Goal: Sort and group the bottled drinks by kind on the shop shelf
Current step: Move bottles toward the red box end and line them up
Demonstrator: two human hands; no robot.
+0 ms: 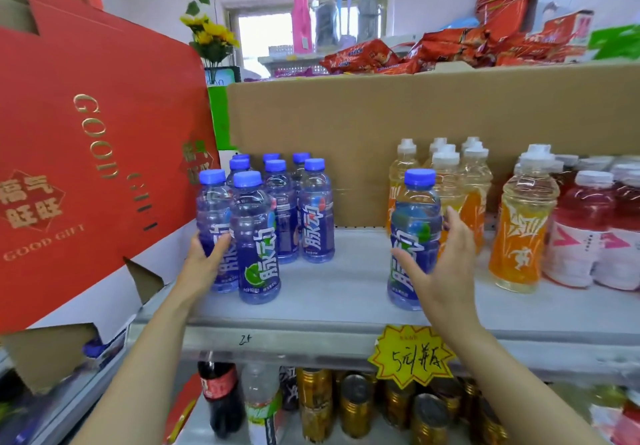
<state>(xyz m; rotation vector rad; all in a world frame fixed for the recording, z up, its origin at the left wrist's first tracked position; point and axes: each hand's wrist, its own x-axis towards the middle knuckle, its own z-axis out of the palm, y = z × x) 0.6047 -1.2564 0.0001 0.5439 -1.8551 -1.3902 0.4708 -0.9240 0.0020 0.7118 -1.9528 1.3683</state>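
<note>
Several blue-capped bottles of blue drink point(315, 216) stand grouped at the left of the grey shelf point(329, 292). My left hand point(202, 264) grips the leftmost blue bottle point(213, 202) of that group low on its body. One lone blue bottle point(415, 216) stands apart to the right, in front of the white-capped orange-labelled bottles point(523, 222). My right hand point(446, 264) is spread at this lone bottle, thumb across its label and straight fingers along its right side. White-capped red drinks point(581, 222) stand at the far right.
A red gift box point(86, 153) leans in at the left, close to the blue group. A cardboard box point(346, 115) forms a wall behind the bottles. A yellow price tag point(412, 358) hangs on the shelf edge. Cans point(315, 403) and a cola bottle point(218, 392) stand below.
</note>
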